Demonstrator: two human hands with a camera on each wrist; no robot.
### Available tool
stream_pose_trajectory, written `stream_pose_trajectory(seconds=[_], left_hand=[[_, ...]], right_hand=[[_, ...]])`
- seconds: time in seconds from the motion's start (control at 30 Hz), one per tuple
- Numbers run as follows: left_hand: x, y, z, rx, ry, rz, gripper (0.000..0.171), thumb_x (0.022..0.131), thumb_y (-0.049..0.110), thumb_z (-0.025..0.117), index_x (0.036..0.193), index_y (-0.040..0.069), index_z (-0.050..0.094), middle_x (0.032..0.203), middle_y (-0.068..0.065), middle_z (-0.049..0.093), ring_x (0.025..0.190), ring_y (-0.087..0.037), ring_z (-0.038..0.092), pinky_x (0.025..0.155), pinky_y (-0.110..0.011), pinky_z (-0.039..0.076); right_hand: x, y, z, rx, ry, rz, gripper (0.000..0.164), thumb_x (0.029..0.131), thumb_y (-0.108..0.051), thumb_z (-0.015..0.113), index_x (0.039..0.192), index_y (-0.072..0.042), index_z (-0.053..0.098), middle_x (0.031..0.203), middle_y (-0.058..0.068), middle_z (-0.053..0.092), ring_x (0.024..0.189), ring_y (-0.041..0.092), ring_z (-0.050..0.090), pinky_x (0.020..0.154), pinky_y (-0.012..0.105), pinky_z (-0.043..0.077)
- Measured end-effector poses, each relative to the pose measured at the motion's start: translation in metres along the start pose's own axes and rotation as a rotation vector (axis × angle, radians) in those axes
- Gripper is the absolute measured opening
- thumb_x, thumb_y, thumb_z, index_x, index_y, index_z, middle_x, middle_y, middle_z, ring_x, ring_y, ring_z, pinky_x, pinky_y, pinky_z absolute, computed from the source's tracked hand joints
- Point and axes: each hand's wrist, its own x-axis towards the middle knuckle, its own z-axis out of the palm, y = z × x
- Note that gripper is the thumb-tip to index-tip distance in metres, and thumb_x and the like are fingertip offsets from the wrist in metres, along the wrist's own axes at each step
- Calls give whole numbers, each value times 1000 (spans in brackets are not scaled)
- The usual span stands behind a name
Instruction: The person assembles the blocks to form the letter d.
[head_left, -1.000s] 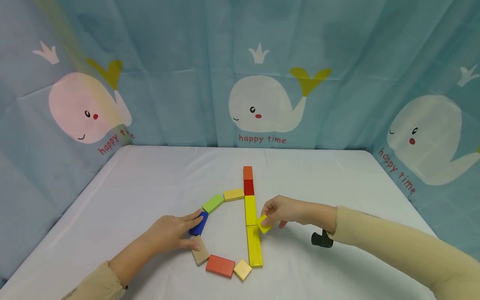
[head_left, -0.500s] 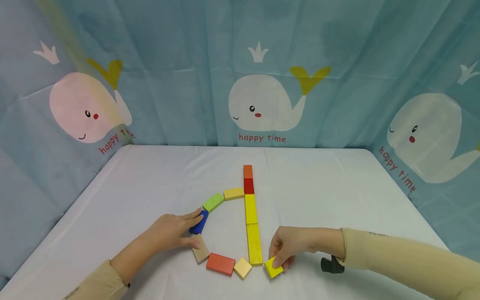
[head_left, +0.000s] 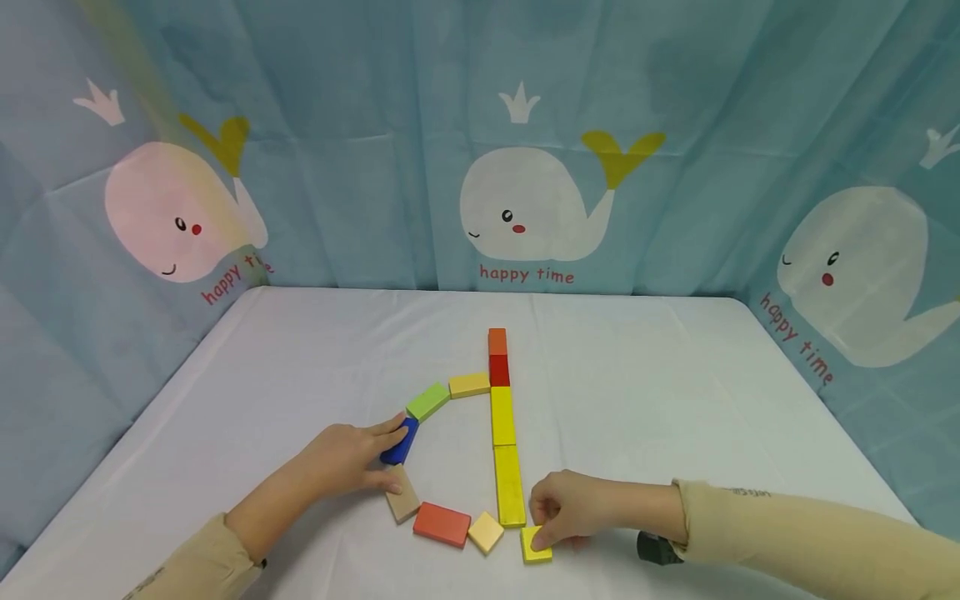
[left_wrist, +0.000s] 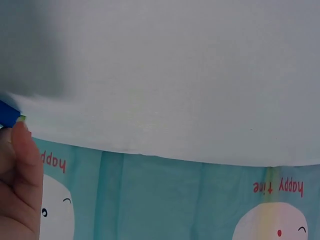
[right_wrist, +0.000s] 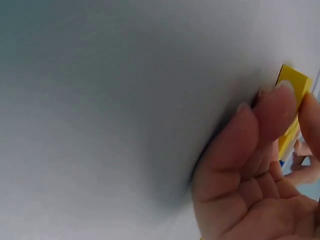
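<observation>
My right hand (head_left: 576, 507) pinches a small square yellow block (head_left: 529, 552), low over or on the table just right of the column's near end. In the right wrist view the thumb and a finger hold this yellow block (right_wrist: 299, 81). My left hand (head_left: 341, 458) rests its fingertips on a blue block (head_left: 401, 446), while its thumb touches a tan block (head_left: 403, 502). The column has two long yellow blocks (head_left: 510, 487), a red block (head_left: 499, 372) and an orange block (head_left: 497, 342).
A curve of blocks bulges left of the column, including a pale yellow block (head_left: 469, 385), a green block (head_left: 429, 402), a light red block (head_left: 442, 524) and a cream square block (head_left: 486, 533). A white cloth (head_left: 660, 375) covers the table; a whale-print curtain (head_left: 360, 208) surrounds it.
My right hand has carried the square yellow block from beside the column's middle toward me, to its near right end, and turned it straighter. My left hand stays on its blocks.
</observation>
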Motion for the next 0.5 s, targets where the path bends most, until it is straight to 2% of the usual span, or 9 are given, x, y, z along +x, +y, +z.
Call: stream_pose_trajectory(seconds=[0.13,0.23,0.33,0.5], left_hand=[[0,2,-2,-9,-18,-28,79,78,58,70,134,3,58,141,-14,52,53,-7,38,56,-29,42],[1,4,-3,-1,-23,-32,80,77,58,70,134,3,58,140,-14,52,58,-12,48,61,-32,47],[1,5,-5,15,-26,-27,79,77,58,70,133,2,59,139,-15,53,72,-19,61,70,-38,51],[2,6,-5,35,-21,-18,76,78,55,72,130,0,60,140,-16,52,78,-25,65,71,-40,52]], right_hand=[[2,-1,0,-34,-9,-27,24,85,-19,76,74,-14,56,63,-5,48,49,8,42,47,20,33],[2,-1,-1,-59,-28,-32,24,87,-23,74,74,-16,55,64,-7,48,49,7,42,46,20,33],[2,-2,0,-57,-26,-26,24,88,-23,73,74,-15,55,63,-7,48,48,7,41,45,20,33],[0,-5,0,-31,-10,-12,25,87,-21,74,72,-13,55,61,-5,47,46,9,40,45,20,31]])
